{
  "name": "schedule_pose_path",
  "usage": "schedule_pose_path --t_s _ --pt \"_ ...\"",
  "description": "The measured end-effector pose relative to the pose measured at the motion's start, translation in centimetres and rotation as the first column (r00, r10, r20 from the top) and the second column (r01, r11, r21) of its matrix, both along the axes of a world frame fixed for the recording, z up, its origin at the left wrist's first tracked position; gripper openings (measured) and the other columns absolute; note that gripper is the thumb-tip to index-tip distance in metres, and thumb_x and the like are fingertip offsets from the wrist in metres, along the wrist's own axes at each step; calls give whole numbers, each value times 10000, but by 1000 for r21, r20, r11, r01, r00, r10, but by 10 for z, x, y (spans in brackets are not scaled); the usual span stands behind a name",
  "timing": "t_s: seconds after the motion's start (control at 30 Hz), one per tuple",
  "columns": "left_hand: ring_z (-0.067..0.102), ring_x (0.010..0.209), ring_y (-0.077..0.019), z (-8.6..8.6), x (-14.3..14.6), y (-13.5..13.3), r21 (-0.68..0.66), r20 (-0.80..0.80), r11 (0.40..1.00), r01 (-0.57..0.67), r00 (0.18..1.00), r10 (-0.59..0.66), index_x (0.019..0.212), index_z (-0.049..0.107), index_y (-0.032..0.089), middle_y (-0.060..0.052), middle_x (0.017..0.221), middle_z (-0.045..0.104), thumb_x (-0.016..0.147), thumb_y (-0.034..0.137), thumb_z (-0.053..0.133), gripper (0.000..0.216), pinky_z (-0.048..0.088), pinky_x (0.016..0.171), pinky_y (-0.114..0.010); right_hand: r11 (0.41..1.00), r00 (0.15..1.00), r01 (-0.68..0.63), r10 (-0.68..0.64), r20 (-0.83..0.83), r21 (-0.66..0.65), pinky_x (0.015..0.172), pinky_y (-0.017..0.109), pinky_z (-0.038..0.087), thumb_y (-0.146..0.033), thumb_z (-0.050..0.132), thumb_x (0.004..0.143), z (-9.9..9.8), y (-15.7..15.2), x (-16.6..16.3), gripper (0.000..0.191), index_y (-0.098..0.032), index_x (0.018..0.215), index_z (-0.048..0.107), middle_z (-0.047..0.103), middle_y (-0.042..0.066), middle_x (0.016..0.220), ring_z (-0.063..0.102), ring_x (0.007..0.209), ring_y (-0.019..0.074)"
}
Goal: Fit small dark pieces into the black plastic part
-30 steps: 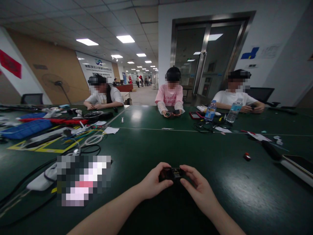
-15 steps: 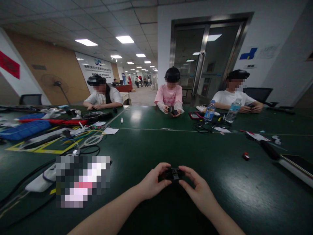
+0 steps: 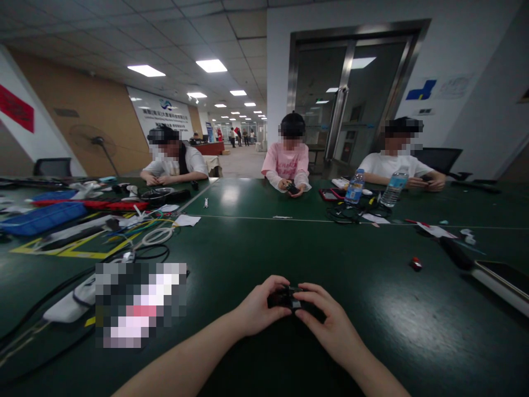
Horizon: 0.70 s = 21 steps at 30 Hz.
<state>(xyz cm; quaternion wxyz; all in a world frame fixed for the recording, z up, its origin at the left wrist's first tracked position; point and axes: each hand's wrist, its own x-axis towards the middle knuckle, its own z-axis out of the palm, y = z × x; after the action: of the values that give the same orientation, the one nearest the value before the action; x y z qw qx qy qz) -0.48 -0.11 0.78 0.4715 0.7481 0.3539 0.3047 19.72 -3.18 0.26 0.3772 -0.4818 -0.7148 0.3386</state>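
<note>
Between my two hands is a small black object (image 3: 286, 298) with a shiny, box-like shape; its kind is too dark to make out. My left hand (image 3: 261, 306) grips its left end, thumb below and fingers above. My right hand (image 3: 326, 314) pinches it from the right, the fingertips lying over its right part and the thumb at its near edge. The fingers cover much of the object, which is just above or on the dark green table (image 3: 231, 259); I cannot tell which.
A white power strip (image 3: 70, 300), cables and a blue tray (image 3: 43, 219) lie at left. A small red object (image 3: 415, 263) and a tablet-like device (image 3: 504, 284) are at right. Two water bottles (image 3: 354, 187) stand farther back. Three people sit opposite, including one in pink (image 3: 287, 160).
My right hand has shifted left, and its fingers now reach farther over the black object. My left hand has hardly moved. The person in pink has moved their hands slightly.
</note>
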Motion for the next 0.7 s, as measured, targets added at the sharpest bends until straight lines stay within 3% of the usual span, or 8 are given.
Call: schedule_pose_path --t_s 0.3,0.7 --pt "597 980 -212 -6 1 1 -5 70 1000 21 997 -21 1108 450 207 -48 1016 614 767 120 657 408 453 861 -373 999 1000 -11 10 27 31 989 439 405 -207 588 790 0 1 -1 231 -317 980 662 556 27 1173 536 1115 236" --pt "599 970 -205 -1 -1 -1 0 12 998 59 998 -59 1198 373 222 -52 1042 586 782 117 634 501 487 824 -360 1000 1000 -4 3 15 24 982 433 415 -224 580 784 -1 1 -1 237 -319 987 656 557 25 1166 532 1111 229"
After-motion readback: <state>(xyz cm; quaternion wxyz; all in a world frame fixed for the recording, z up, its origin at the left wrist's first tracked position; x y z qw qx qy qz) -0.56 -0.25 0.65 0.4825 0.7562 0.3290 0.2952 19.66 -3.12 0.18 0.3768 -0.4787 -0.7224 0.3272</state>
